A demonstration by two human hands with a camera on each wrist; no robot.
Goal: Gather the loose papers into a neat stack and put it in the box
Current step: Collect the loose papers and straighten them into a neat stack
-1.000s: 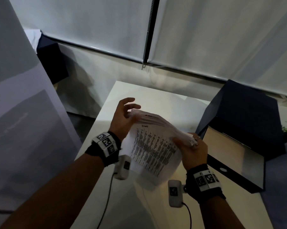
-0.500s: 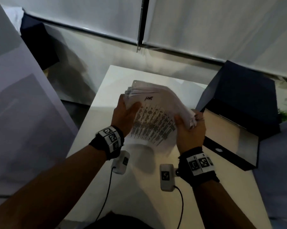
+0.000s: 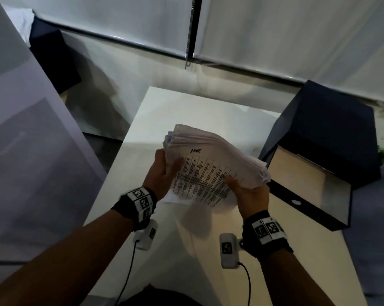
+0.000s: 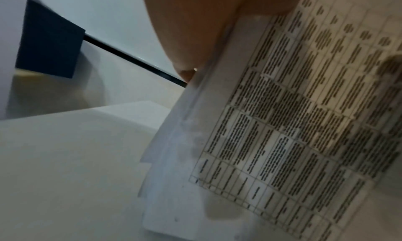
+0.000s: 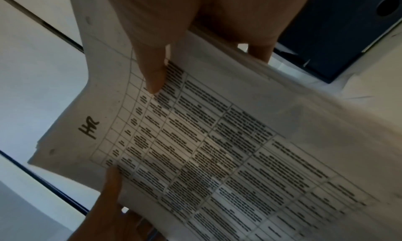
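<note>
A thick stack of white papers (image 3: 210, 160) with a printed table and a handwritten mark on the top sheet is held above the white table (image 3: 208, 111). My left hand (image 3: 162, 173) grips its left edge, thumb on the top sheet. My right hand (image 3: 248, 191) grips the right edge, thumb on top and fingers underneath. The stack (image 5: 217, 150) tilts, near edge lower; the sheets (image 4: 282, 124) sit unevenly at the corners. The dark open box (image 3: 314, 186) with a tan inside stands just right of the stack, its lid (image 3: 332, 133) raised behind it.
The white table's left edge (image 3: 120, 155) drops to a grey floor. A large grey panel (image 3: 32, 151) leans at the left. White blinds (image 3: 275, 29) hang behind the table. A dark box (image 3: 54, 60) sits at the far left. Cables run from both wrist cameras.
The left hand has closed onto the stack's left edge. Both hands have raised the stack and tilted it more upright; the view has shifted slightly.
</note>
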